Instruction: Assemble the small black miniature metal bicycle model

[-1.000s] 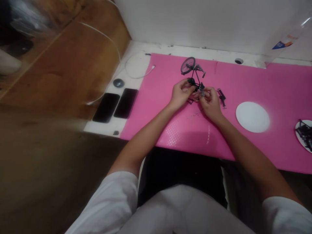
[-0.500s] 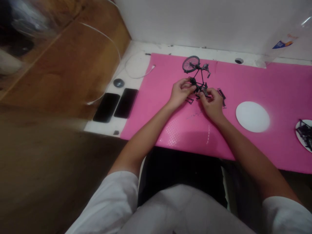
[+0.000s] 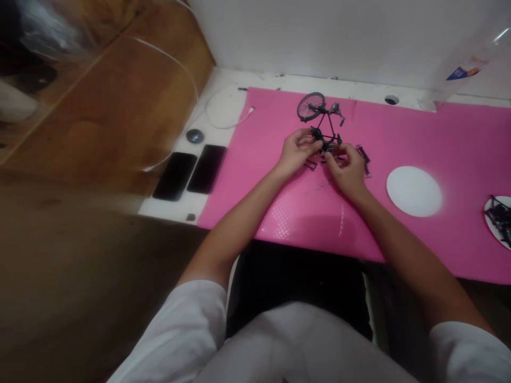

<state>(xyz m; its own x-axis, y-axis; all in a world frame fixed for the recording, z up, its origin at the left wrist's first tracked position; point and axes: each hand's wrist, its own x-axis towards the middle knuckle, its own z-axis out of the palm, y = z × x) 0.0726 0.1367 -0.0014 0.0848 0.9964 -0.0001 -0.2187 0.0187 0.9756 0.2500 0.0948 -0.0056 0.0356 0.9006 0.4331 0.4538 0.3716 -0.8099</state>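
Observation:
A small black model bicycle (image 3: 328, 126) lies on the pink mat, with one spoked wheel (image 3: 311, 107) at its far end. My left hand (image 3: 296, 150) pinches the near part of the frame from the left. On the other side, my right hand (image 3: 348, 169) has its thumb and fingers closed at the same near end; whether it grips the frame or a small part there is hidden. Loose black pieces lie around the hands: a thin bracket (image 3: 311, 165) beside the left one and a ladder-like part (image 3: 364, 160) just past the right one. Tiny bits (image 3: 318, 188) are scattered nearer me.
To the right are a round white plate (image 3: 414, 191) and, at the edge, another plate (image 3: 490, 225) holding black parts. Two dark phones (image 3: 206, 169), a round dark object (image 3: 195, 136) and a white cable (image 3: 227, 127) lie left. A clear plastic bag (image 3: 479, 74) stands at back right.
The bicycle has turned slightly, its wheel shifting a little left. My right fingers have moved slightly at its near end, and a dark piece by them has changed position. My left hand stays almost still.

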